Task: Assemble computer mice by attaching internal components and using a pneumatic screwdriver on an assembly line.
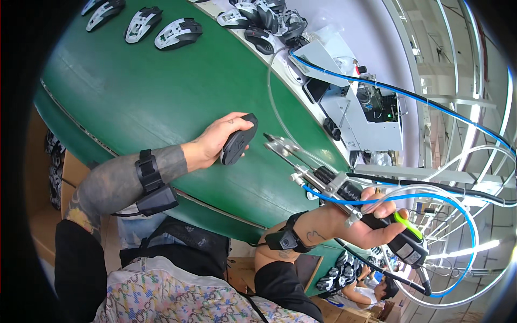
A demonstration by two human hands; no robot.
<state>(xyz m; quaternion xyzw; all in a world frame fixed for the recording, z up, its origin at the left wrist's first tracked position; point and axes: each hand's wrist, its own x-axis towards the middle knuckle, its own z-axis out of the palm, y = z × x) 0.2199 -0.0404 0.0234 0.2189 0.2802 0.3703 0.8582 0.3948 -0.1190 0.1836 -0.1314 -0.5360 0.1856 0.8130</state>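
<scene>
Head view shows the left hand (pixel 215 142) closed around a black computer mouse (pixel 238 141), pressing it onto the green conveyor belt (pixel 134 91). The right hand (pixel 358 218) grips a pneumatic screwdriver (pixel 344 194) — its tip just beside the mouse, blue air hose (pixel 458 215) trailing. More mice (pixel 177 33) lie farther up the belt. The mouse looks light, rigid and smooth — likely slippery, best pinched at its sides.

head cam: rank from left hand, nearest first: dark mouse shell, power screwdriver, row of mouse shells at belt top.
1. dark mouse shell: in the left hand, on the green belt.
2. power screwdriver: just right of the shell, held by the right hand.
3. row of mouse shells: far up the belt, top left.
</scene>
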